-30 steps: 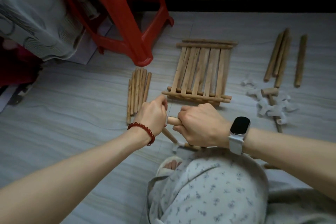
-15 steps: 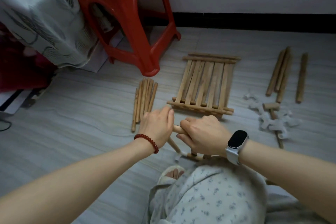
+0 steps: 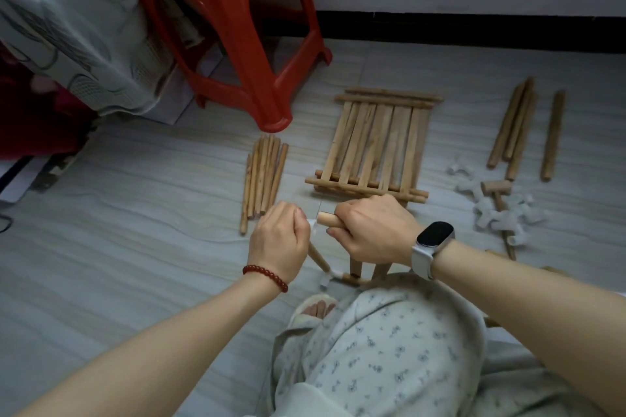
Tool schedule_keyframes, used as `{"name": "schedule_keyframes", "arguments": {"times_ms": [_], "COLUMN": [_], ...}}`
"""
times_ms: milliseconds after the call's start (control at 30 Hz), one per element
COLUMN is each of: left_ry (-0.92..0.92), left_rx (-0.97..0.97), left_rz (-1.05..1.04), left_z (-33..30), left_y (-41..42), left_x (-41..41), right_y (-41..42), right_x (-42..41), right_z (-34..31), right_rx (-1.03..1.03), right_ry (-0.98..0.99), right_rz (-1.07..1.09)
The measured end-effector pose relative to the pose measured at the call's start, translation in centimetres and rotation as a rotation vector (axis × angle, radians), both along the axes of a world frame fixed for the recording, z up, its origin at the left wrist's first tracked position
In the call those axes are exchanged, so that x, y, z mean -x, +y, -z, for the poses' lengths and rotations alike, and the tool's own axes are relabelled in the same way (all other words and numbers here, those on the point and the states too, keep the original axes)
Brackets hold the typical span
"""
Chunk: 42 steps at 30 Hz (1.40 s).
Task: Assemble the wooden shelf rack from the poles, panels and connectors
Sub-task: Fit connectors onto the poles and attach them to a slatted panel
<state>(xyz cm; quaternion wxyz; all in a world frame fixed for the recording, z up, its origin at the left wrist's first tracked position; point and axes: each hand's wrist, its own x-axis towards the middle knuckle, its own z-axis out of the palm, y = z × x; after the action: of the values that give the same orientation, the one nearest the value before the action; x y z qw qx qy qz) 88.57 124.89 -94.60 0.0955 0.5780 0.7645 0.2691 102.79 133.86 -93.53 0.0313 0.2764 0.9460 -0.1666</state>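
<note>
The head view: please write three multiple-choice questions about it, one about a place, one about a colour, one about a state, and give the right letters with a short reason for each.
1. Where does the bundle of thin sticks lie, seen in the picture?
A. left of the slatted panel
B. on the stool
C. right of the mallet

2. What colour is the plastic stool?
A. blue
B. red
C. white

3. What is the right hand doing?
A. lying flat on the floor
B. hanging idle
C. gripping a wooden pole

Answers:
1 A, the sticks lie on the floor beside the panel's left edge.
2 B, the stool is bright red.
3 C, its fingers are curled round the pole, whose end sticks out toward the left hand.
</note>
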Motion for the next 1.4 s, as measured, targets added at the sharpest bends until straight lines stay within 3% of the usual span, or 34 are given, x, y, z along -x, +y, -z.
{"name": "schedule_keyframes", "arguments": {"times_ms": [133, 333, 533, 633, 767, 833, 933, 1000, 1200, 1400], "left_ry": [-0.054, 0.035, -0.130, 0.047, 0.266, 0.186, -0.077, -0.164, 0.082, 0.113], "left_rx": [-0.014, 0.095, 0.142, 0.169, 0.055, 0.177, 0.500, 0.594, 0.499, 0.414], "left_rz": [-0.027, -0.100, 0.089, 0.179, 0.241, 0.205, 0.015, -0.084, 0.061, 0.107], "left_z": [0.3, 0.4, 0.5, 0.3, -0.6, -1.0, -1.0, -1.0, -1.1, -1.0], "left_y": [-0.3, 1.9, 2.4, 2.5, 2.8, 3.6, 5.7, 6.8, 6.6, 5.8], "left_x": [-0.8, -0.7, -0.1, 0.2, 0.2, -0.4, -1.7, -2.2, -2.4, -2.7], "right_y": [0.1, -1.6, 0.1, 0.0, 1.0, 1.4, 1.1, 0.9, 0.5, 0.0], "right_x": [-0.3, -0.3, -1.0, -1.5, -2.3, -2.7, -3.2, -3.2, -3.4, -3.5], "right_z": [0.0, 0.1, -0.2, 0.1, 0.1, 0.1, 0.1, 0.1, -0.2, -0.4], "right_rx": [0.026, 0.060, 0.052, 0.070, 0.080, 0.084, 0.084, 0.082, 0.074, 0.091], "right_ry": [-0.006, 0.006, 0.001, 0.006, -0.012, -0.011, -0.019, -0.020, -0.022, -0.027], "right_rz": [0.017, -0.031, -0.017, -0.017, 0.043, 0.078, 0.087, 0.082, 0.063, 0.075]}}
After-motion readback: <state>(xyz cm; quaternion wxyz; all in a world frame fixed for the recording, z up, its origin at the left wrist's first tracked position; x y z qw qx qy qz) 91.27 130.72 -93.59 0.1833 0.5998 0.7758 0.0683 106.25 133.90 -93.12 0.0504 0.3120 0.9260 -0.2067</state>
